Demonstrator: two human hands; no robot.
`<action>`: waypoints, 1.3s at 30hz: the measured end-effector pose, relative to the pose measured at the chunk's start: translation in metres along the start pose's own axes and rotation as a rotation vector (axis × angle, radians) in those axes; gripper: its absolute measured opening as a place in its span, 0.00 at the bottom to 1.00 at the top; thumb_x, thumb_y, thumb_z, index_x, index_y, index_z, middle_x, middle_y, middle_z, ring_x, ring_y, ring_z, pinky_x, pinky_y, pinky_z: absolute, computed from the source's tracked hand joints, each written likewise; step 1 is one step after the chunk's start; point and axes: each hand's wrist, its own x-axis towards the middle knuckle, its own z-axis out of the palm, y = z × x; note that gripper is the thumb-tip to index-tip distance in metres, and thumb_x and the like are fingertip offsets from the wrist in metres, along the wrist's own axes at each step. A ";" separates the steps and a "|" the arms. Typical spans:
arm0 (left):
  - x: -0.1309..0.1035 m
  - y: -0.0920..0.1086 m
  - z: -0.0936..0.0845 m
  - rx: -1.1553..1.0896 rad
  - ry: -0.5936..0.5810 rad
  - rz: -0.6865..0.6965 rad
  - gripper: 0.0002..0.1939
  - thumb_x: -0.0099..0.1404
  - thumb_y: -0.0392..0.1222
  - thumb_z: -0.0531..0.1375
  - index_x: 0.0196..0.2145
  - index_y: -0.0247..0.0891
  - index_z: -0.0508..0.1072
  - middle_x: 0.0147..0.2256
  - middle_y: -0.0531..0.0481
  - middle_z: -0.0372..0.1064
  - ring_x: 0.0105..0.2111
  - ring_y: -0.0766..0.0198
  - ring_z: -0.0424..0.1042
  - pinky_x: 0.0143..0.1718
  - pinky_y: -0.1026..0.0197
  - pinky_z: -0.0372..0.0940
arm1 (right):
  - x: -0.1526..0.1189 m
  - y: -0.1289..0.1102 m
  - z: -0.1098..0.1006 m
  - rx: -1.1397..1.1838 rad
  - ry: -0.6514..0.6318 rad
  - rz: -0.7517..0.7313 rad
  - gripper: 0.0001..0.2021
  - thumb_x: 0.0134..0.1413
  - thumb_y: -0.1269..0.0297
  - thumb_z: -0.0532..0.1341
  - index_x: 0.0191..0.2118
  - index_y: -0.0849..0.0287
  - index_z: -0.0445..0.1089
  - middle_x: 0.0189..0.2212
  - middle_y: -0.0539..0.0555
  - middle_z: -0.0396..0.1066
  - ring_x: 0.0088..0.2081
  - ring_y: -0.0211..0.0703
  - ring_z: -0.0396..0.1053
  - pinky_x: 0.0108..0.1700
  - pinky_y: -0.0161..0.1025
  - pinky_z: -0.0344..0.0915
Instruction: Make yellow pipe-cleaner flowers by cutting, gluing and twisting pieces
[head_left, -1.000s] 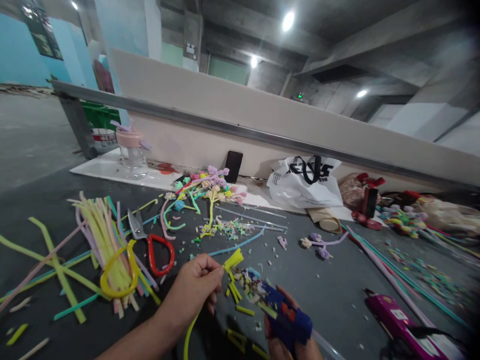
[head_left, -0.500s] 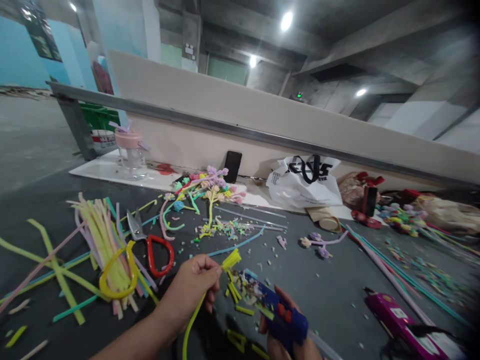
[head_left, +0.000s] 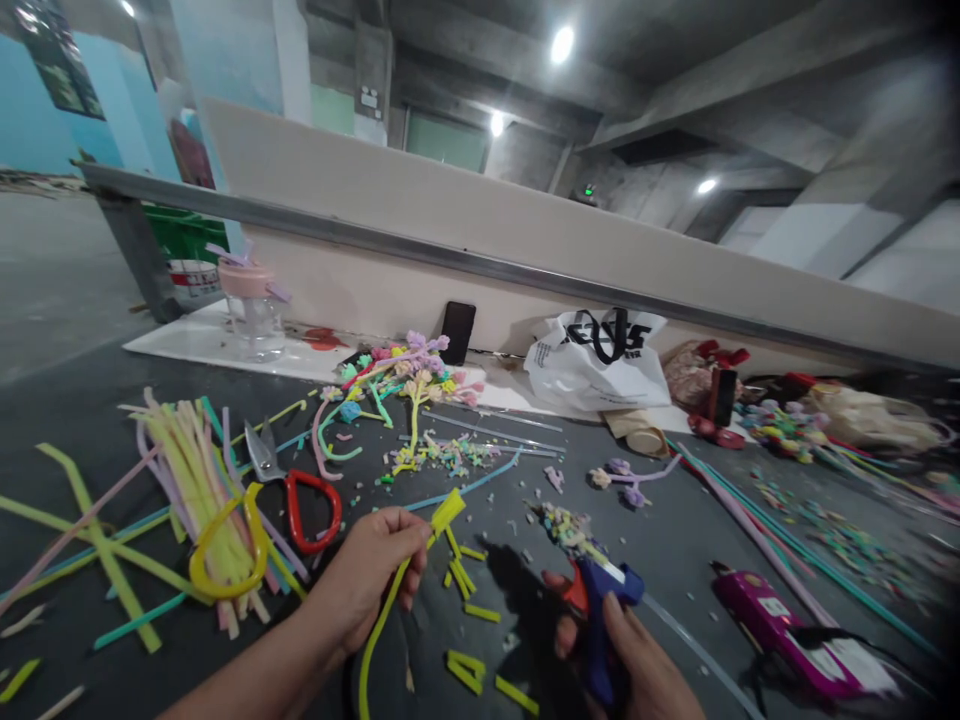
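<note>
Pinches a yellow strip point(head_left: 382, 615) in the left hand point(head_left: 386, 555), thumb and fingers closed narrow just below its bunched end, over the dark table point(head_left: 675, 550). Wraps the right hand point(head_left: 637, 655) around a blue glue gun point(head_left: 596, 592), right of the strip and some short yellow pieces point(head_left: 482, 612), near mixed scraps point(head_left: 561, 525).

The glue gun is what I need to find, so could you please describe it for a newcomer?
Start at the dark table, then look bottom centre-right, to the person's right hand. The glue gun is in its grip, blue with a red trigger, unlike the purple gadget farther right.
</note>
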 end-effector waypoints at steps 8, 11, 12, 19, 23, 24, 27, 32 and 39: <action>-0.003 0.004 0.000 0.027 0.018 -0.047 0.13 0.51 0.47 0.59 0.20 0.37 0.59 0.14 0.60 0.58 0.12 0.74 0.55 0.13 0.71 0.51 | 0.006 -0.015 -0.027 0.120 0.066 0.185 0.17 0.50 0.55 0.59 0.37 0.67 0.71 0.32 0.59 0.75 0.32 0.40 0.73 0.37 0.33 0.69; -0.002 0.004 -0.001 0.028 -0.007 -0.024 0.13 0.51 0.47 0.59 0.21 0.37 0.60 0.15 0.59 0.59 0.13 0.74 0.56 0.13 0.71 0.51 | 0.004 -0.029 -0.032 0.093 0.073 0.258 0.16 0.50 0.58 0.61 0.39 0.66 0.69 0.38 0.62 0.74 0.39 0.45 0.72 0.41 0.38 0.68; -0.001 0.003 -0.002 0.027 -0.013 -0.021 0.13 0.51 0.47 0.59 0.22 0.37 0.60 0.15 0.59 0.59 0.13 0.74 0.56 0.12 0.71 0.51 | 0.004 -0.032 -0.035 0.047 0.076 0.292 0.16 0.49 0.57 0.61 0.38 0.66 0.69 0.38 0.63 0.74 0.39 0.45 0.72 0.40 0.38 0.68; 0.000 0.001 -0.003 0.025 -0.037 -0.016 0.13 0.50 0.48 0.60 0.22 0.36 0.62 0.15 0.58 0.60 0.13 0.74 0.56 0.12 0.71 0.51 | 0.009 -0.042 -0.068 -0.941 0.009 0.117 0.16 0.44 0.51 0.60 0.17 0.59 0.68 0.12 0.50 0.67 0.12 0.36 0.61 0.17 0.32 0.53; 0.000 -0.002 -0.003 0.029 -0.048 -0.022 0.12 0.51 0.48 0.59 0.24 0.36 0.63 0.16 0.58 0.60 0.13 0.74 0.57 0.12 0.71 0.51 | 0.012 -0.048 -0.032 -1.351 -0.080 -0.322 0.09 0.48 0.59 0.58 0.23 0.52 0.72 0.17 0.49 0.69 0.20 0.40 0.64 0.24 0.34 0.54; -0.001 -0.002 -0.003 0.033 -0.050 -0.016 0.12 0.51 0.48 0.59 0.23 0.36 0.63 0.16 0.58 0.60 0.13 0.74 0.57 0.12 0.71 0.51 | 0.015 -0.047 -0.016 -1.394 -0.145 -0.377 0.09 0.50 0.61 0.56 0.24 0.52 0.72 0.21 0.50 0.71 0.24 0.41 0.66 0.26 0.34 0.55; -0.001 0.000 -0.001 0.057 -0.039 -0.003 0.12 0.51 0.47 0.59 0.23 0.36 0.62 0.16 0.58 0.60 0.13 0.74 0.57 0.12 0.71 0.50 | 0.030 -0.036 0.034 -1.532 -0.336 -0.478 0.10 0.50 0.70 0.53 0.29 0.55 0.72 0.30 0.53 0.73 0.35 0.44 0.68 0.35 0.35 0.57; -0.001 0.002 0.000 0.067 -0.031 -0.018 0.11 0.52 0.46 0.58 0.23 0.37 0.61 0.15 0.59 0.59 0.13 0.74 0.56 0.12 0.72 0.50 | 0.058 -0.011 0.075 -1.666 -0.335 -0.437 0.10 0.46 0.74 0.55 0.36 0.59 0.69 0.34 0.56 0.72 0.36 0.43 0.69 0.36 0.34 0.57; -0.002 0.001 0.002 0.040 -0.013 -0.009 0.09 0.52 0.44 0.57 0.24 0.37 0.61 0.15 0.60 0.58 0.12 0.74 0.56 0.11 0.72 0.50 | 0.070 -0.011 0.082 -1.638 -0.351 -0.466 0.09 0.51 0.71 0.51 0.35 0.60 0.68 0.36 0.58 0.71 0.38 0.43 0.68 0.38 0.35 0.57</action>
